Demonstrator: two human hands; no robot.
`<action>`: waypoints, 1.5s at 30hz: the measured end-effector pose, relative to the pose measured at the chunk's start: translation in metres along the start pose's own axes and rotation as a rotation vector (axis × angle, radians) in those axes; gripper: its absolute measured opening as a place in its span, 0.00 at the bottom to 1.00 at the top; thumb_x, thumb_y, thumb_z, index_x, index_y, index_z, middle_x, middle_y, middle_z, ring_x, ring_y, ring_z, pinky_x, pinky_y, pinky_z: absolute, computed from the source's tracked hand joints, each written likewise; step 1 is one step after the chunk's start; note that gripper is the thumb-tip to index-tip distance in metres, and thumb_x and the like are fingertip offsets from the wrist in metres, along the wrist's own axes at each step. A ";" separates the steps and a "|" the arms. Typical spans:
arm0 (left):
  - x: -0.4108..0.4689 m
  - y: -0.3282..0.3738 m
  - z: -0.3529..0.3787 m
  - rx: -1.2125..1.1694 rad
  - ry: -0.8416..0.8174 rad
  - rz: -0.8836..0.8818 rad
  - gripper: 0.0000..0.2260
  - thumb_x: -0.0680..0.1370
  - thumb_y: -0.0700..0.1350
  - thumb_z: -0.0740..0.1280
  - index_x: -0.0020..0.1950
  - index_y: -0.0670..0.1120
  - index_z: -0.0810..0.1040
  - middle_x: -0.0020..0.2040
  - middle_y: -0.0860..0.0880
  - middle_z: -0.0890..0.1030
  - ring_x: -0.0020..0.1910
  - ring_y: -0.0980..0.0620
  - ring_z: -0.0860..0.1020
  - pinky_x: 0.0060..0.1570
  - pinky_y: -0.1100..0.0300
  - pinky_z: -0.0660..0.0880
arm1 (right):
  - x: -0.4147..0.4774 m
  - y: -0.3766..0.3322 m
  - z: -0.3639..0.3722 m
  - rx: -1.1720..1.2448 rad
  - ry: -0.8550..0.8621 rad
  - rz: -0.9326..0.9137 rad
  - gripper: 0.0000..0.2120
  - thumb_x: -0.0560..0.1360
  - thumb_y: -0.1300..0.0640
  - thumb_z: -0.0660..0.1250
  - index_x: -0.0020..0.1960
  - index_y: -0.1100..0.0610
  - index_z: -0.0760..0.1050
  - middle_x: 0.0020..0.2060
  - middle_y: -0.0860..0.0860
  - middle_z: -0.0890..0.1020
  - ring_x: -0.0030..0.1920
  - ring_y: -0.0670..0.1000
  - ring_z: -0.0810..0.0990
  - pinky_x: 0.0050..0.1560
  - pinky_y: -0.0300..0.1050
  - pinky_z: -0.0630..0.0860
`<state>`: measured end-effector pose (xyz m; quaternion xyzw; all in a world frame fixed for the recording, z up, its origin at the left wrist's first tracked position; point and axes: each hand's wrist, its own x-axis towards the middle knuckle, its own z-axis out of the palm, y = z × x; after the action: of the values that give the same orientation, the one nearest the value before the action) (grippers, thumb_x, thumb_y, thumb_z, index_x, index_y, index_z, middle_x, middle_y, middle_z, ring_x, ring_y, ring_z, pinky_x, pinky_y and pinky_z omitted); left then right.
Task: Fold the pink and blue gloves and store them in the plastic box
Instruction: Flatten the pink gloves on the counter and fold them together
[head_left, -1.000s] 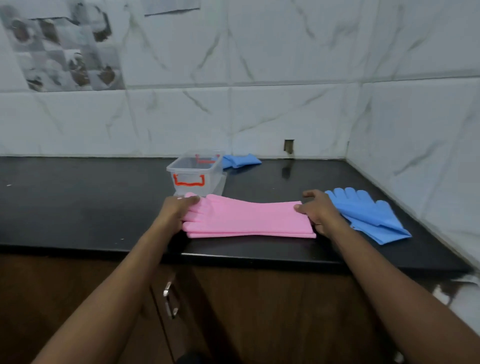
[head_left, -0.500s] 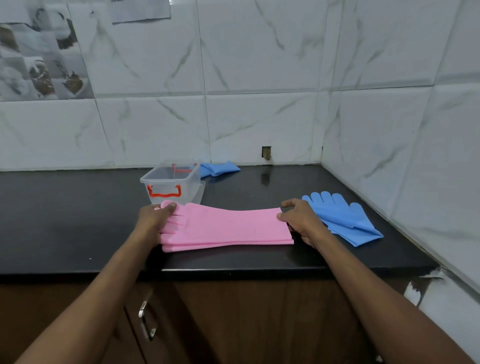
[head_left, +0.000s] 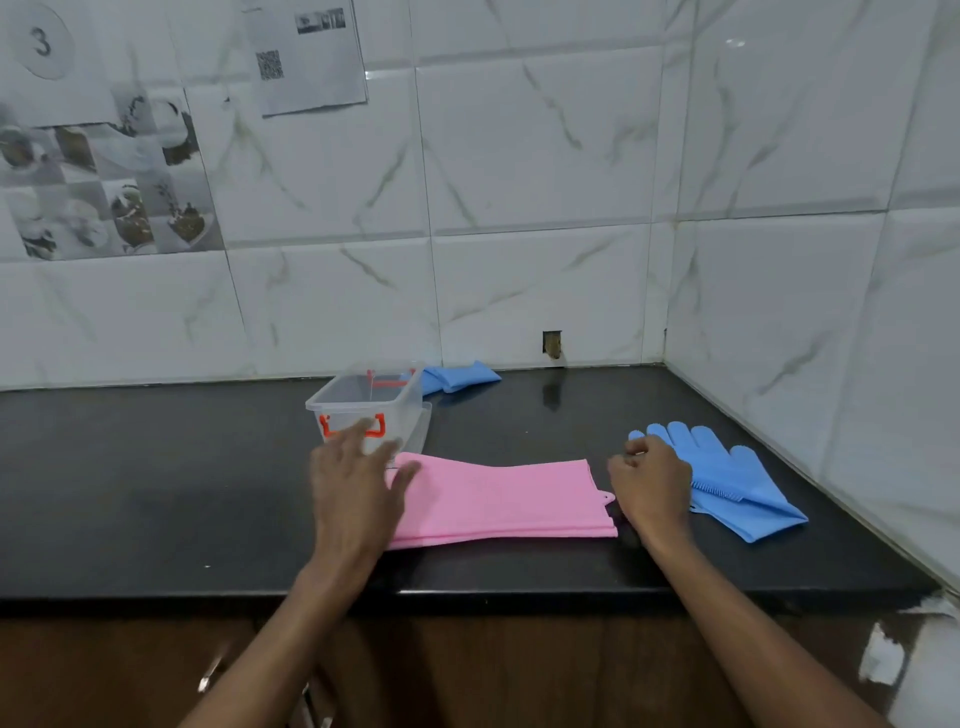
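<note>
Two hands are meeting mid-frame: the left hand (head_left: 358, 488) is spreading open over the pink gloves' (head_left: 498, 499) finger end, while the right hand (head_left: 649, 488) is curling beside their cuff, grip unclear. The plastic box (head_left: 410, 415) is standing just behind the left hand. Blue gloves (head_left: 727, 478) are lying right, near the wall. The table (head_left: 130, 467) is stretching bare leftward.

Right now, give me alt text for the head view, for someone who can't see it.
Pink gloves lie stacked flat on a black counter, the left hand spread over their finger end and the right hand loosely curled beside the cuffs. A clear plastic box stands open just behind them; blue gloves lie to the right.
</note>
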<state>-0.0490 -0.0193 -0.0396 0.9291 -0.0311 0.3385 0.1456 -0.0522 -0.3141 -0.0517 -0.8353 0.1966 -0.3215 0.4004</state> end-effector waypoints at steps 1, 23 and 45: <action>-0.005 0.005 0.001 -0.128 -0.102 0.127 0.18 0.78 0.57 0.64 0.66 0.53 0.77 0.72 0.50 0.71 0.70 0.49 0.68 0.69 0.52 0.63 | -0.002 0.000 -0.001 -0.043 0.009 -0.002 0.04 0.73 0.63 0.65 0.41 0.62 0.78 0.33 0.54 0.79 0.36 0.54 0.77 0.38 0.42 0.68; -0.031 0.098 0.028 -0.243 -0.533 0.643 0.15 0.81 0.48 0.57 0.64 0.44 0.75 0.60 0.42 0.81 0.56 0.44 0.79 0.60 0.51 0.73 | 0.000 -0.020 -0.017 0.270 -0.591 0.477 0.20 0.70 0.62 0.75 0.57 0.66 0.70 0.45 0.62 0.81 0.41 0.60 0.84 0.35 0.53 0.83; -0.019 0.099 0.011 -0.978 -0.645 -0.071 0.17 0.80 0.38 0.54 0.64 0.41 0.76 0.62 0.42 0.80 0.57 0.51 0.80 0.60 0.56 0.76 | -0.039 -0.068 -0.003 -0.515 -0.193 -0.449 0.05 0.72 0.63 0.66 0.44 0.54 0.75 0.40 0.54 0.81 0.41 0.58 0.81 0.34 0.44 0.68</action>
<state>-0.0720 -0.1182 -0.0352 0.8105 -0.1954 -0.0200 0.5518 -0.0773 -0.2524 -0.0109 -0.9577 0.0438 -0.2610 0.1129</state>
